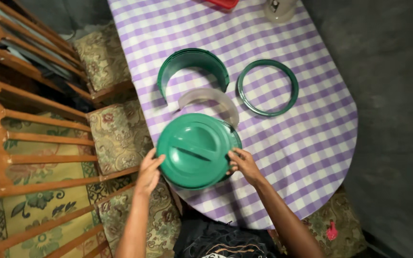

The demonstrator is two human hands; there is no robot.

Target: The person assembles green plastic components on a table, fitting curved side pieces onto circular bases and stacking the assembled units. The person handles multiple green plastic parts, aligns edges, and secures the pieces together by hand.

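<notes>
A single head-worn view is given, aimed steeply down from above the near table (311,157) edge. The tabletop is seen at close range, with chairs (39,143) caught at left.

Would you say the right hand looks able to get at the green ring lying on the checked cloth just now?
Probably yes: the green ring lies flat and alone on the tablecloth, beyond the right hand, with nothing between them; that hand would first have to let go of the green lid.
</notes>
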